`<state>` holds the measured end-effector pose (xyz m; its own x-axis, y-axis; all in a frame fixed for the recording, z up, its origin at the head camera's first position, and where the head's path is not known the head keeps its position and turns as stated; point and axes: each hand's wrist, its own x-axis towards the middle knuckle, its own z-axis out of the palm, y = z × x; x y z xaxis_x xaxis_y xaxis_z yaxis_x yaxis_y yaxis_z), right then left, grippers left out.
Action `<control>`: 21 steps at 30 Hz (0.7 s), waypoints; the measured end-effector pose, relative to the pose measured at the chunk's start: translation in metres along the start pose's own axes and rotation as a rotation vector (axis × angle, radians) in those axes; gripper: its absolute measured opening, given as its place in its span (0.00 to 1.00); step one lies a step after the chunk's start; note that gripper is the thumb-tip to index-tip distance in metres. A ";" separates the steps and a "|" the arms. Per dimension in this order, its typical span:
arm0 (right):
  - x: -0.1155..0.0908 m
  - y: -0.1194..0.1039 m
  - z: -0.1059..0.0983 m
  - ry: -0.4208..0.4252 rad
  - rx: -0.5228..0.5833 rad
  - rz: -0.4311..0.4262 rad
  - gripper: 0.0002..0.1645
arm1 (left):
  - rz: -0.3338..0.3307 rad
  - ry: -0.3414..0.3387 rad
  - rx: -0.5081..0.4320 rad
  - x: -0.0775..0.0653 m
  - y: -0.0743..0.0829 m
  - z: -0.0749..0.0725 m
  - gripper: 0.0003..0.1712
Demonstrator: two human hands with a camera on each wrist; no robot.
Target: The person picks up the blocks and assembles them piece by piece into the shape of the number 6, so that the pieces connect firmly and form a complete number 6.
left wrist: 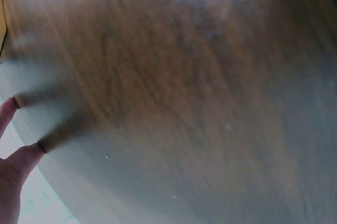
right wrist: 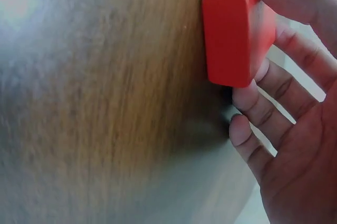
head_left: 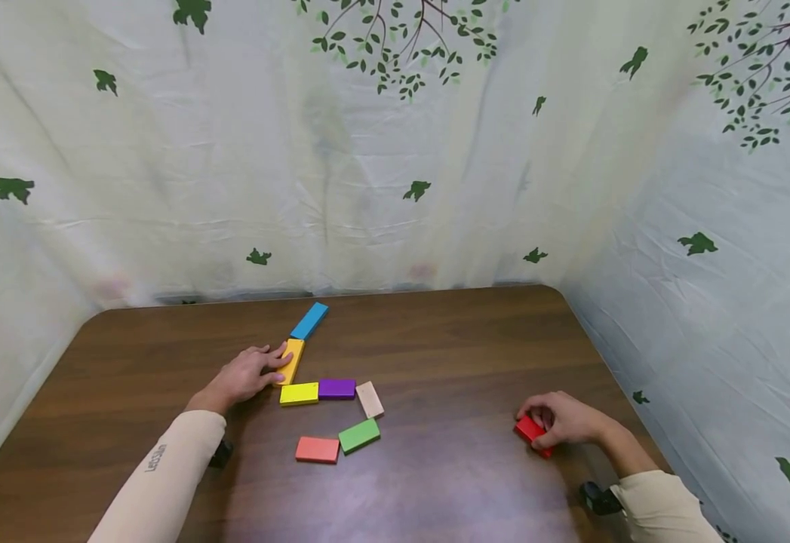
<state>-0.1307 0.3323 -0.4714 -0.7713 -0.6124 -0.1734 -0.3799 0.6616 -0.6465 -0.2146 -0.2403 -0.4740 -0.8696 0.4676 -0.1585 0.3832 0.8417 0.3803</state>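
Observation:
My left hand (head_left: 248, 372) lies over an orange-yellow block (head_left: 292, 362), index finger and thumb touching its top. In the left wrist view, two of that hand's fingers (left wrist: 26, 158) show at the left edge, fairly straight. A blue block (head_left: 309, 321) meets the far end of the orange-yellow one, and a yellow block (head_left: 299, 394) lies at its near end. On the right of the table, my right hand (head_left: 564, 418) pinches a red block (right wrist: 227, 40) between thumb and fingers, close over the wood.
Right of the yellow block, a purple block (head_left: 336, 389), a plain wood block (head_left: 370, 400), a green block (head_left: 359, 436) and a salmon-red block (head_left: 317, 450) continue the curving row. The brown table (head_left: 435, 339) ends at a leaf-print curtain (head_left: 367, 188).

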 end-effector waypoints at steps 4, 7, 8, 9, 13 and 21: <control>0.003 -0.004 0.003 0.018 -0.016 0.009 0.19 | 0.003 0.002 0.003 -0.002 -0.002 0.001 0.31; 0.006 -0.005 0.006 0.026 -0.021 0.025 0.18 | -0.004 0.001 0.001 -0.004 -0.002 0.002 0.31; 0.007 -0.005 0.007 0.027 -0.023 0.032 0.18 | -0.007 -0.001 0.000 -0.004 -0.002 0.002 0.31; 0.008 -0.005 0.008 0.031 -0.028 0.034 0.18 | -0.008 -0.002 -0.001 -0.004 -0.001 0.002 0.31; 0.013 -0.006 0.011 0.042 -0.053 0.052 0.17 | -0.017 -0.006 -0.003 -0.003 0.000 0.003 0.32; 0.029 -0.014 0.017 0.071 -0.083 0.038 0.17 | -0.030 -0.015 0.007 0.000 -0.001 0.000 0.32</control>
<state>-0.1391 0.2983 -0.4800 -0.8192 -0.5558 -0.1416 -0.3883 0.7190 -0.5764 -0.2147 -0.2411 -0.4741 -0.8762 0.4457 -0.1836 0.3589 0.8575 0.3687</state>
